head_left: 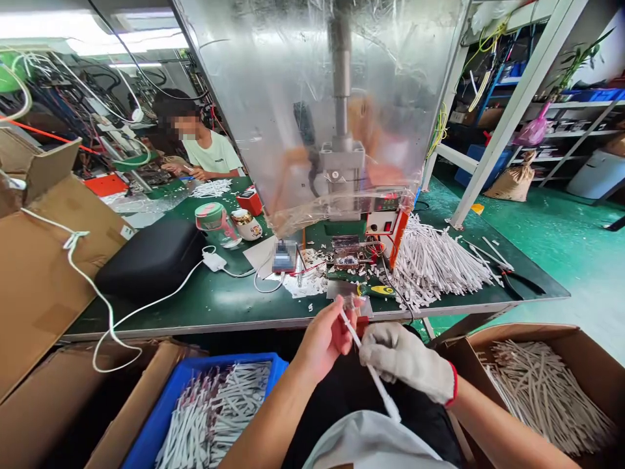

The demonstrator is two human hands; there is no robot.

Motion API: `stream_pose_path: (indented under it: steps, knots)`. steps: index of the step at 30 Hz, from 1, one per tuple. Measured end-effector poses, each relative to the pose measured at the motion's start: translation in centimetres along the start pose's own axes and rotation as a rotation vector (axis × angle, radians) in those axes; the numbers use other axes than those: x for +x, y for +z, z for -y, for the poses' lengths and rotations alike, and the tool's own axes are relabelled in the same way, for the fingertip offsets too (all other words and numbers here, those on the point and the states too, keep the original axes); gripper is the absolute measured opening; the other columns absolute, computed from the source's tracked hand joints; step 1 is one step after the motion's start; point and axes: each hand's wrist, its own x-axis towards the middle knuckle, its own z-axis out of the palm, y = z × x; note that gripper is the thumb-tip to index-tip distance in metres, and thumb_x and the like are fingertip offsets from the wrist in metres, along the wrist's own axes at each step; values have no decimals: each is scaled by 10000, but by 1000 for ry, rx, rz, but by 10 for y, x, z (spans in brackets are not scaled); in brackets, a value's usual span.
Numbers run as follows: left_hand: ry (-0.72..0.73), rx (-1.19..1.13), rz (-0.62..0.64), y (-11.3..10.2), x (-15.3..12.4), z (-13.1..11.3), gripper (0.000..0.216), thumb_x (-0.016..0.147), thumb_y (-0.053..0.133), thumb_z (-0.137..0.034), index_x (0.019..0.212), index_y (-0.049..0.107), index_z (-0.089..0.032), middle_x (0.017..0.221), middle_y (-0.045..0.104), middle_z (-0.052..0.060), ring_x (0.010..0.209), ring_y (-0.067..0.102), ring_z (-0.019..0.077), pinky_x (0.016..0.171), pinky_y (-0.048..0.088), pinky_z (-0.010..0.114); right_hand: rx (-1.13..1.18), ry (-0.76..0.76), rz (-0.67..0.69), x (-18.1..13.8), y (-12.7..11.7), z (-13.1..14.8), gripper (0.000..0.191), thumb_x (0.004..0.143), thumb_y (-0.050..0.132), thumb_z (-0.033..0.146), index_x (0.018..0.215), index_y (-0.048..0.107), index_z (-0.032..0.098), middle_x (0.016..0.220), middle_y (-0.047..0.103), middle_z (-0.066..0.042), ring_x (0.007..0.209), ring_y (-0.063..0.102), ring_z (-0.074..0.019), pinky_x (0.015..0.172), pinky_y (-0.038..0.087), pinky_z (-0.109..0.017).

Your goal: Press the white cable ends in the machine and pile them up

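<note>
My bare left hand (326, 335) pinches the upper end of a short white cable (372, 372) just below the table's front edge. My right hand (403, 361), in a white knit glove with a red cuff, grips the same cable lower down; its free end hangs toward my lap. Straight ahead on the green table (229, 303) stands a press machine (342, 163) behind a clear plastic shield. A heap of white cable pieces (434, 264) lies to its right.
A blue bin (168, 407) of white cables sits at lower left, a cardboard box (547, 384) of cables at lower right. A black case (149, 257), a charger with white cord (215, 262), cups and pliers (525, 281) lie on the table. Another person (208, 150) sits across, far left.
</note>
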Motion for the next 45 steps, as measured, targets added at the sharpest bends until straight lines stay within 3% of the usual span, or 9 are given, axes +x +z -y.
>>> stream_pose_path:
  steps: [5,10,15,17,20,23,27,35,45]
  knots:
    - [124,-124,-201,-33,1,-13,356,823,772,-330,1091,719,-101,788,656,32,602,602,95,436,469,168,232,25,-246,56,-23,2,396,830,674,546,747,526,188,530,495,49,367,380,-64,341,276,-193]
    - [241,35,-239,-49,1,-14,455,819,772,-449,1140,697,-136,720,635,-5,525,547,93,382,432,183,269,-5,-147,78,-12,9,422,823,697,572,814,565,172,617,592,15,410,493,-77,366,360,-185]
    - [293,106,-228,-33,12,-22,374,701,860,-461,752,679,-137,559,546,-47,433,452,54,355,363,156,169,74,52,64,-3,29,438,779,759,526,953,660,136,666,634,-6,442,506,-75,373,361,-174]
    - [241,86,-209,-22,18,-24,429,686,845,-529,754,673,-142,542,538,-52,397,423,48,332,327,155,212,97,104,62,-2,33,435,758,778,526,895,649,134,650,632,-4,414,485,-71,354,346,-179]
    - [286,71,-197,-10,25,-21,523,739,733,-676,779,656,-160,582,562,-45,386,435,56,325,331,171,257,76,27,60,0,32,429,784,740,553,809,594,150,604,623,1,385,480,-76,341,330,-183]
    - [346,230,-203,-7,28,-18,493,750,751,-637,699,612,-167,584,570,-36,411,476,69,345,346,180,218,73,-13,58,1,27,401,811,707,537,786,572,160,588,627,2,399,511,-85,366,372,-176]
    - [262,338,-200,-18,31,-17,467,765,742,-621,746,641,-165,520,529,-55,371,415,57,332,255,175,274,85,2,69,-10,14,377,831,669,525,747,576,169,541,602,11,362,494,-86,358,369,-182]
    - [147,164,-333,-69,15,11,397,736,801,-514,808,632,-162,503,493,-84,376,363,33,353,217,148,380,156,-325,124,-28,-32,354,800,676,498,703,542,184,475,564,23,316,454,-81,318,334,-185]
    - [92,192,-406,-80,-2,25,422,731,802,-540,829,649,-160,550,499,-74,420,390,34,378,259,150,493,139,-258,138,-38,-45,335,823,671,475,703,555,185,478,601,-1,318,469,-95,310,337,-197]
